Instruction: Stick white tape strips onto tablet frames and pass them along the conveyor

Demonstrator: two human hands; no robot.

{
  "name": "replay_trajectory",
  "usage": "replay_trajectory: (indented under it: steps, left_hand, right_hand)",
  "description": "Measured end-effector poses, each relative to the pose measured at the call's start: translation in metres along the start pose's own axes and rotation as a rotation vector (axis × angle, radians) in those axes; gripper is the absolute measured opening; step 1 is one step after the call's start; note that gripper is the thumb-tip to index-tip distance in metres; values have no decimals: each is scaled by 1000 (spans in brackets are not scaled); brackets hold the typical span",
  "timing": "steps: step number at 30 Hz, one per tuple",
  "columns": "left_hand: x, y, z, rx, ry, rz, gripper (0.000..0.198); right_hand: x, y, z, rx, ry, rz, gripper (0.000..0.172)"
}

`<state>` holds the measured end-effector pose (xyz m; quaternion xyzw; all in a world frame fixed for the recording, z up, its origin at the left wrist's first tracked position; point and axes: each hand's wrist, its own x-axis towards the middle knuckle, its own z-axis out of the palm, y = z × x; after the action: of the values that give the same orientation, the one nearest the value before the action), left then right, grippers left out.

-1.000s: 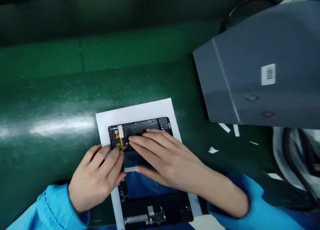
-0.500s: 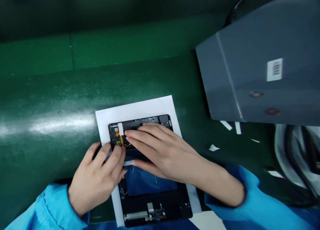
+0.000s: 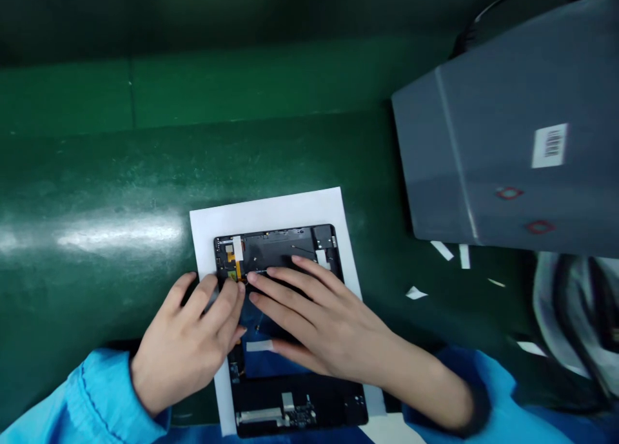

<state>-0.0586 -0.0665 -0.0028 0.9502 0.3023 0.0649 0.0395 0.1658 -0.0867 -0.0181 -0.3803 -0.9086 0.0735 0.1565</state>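
Right-hand fingers [image 3: 290, 289] have slid lower across the open tablet housing [image 3: 285, 250], baring more of its black upper frame. They lie flat and moderately spread, holding nothing visible, over the housing and the blue film [image 3: 271, 363], just above its white tab [image 3: 258, 346]. Left hand [image 3: 186, 344] curls closely at the housing's left edge, beside the orange flex cable [image 3: 233, 260]; whether it pinches anything cannot be told. Housing rests on white paper [image 3: 271, 209]. Flattening the film seems in hand; steady, even pressure looks called for next.
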Motion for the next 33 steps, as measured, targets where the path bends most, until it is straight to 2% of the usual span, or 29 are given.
replay_trajectory:
  steps: [9,14,20,28,33]
  left_hand:
    - [-1,2,-2,30,-25,19,36]
    - [1,0,-2,8,-18,17,36]
    - [1,0,-3,1,-18,9,35]
    - [2,-2,-3,5,-13,23,35]
    - [3,-3,-3,4,-9,31,36]
  right_hand:
    - [0,4,5,33,-24,27,40]
    - [-5,7,1,117,-9,54,42]
    - [0,8,-7,180,-55,84,43]
    - [7,8,-11,86,-74,53,40]
    - [14,9,-21,82,-151,47,39]
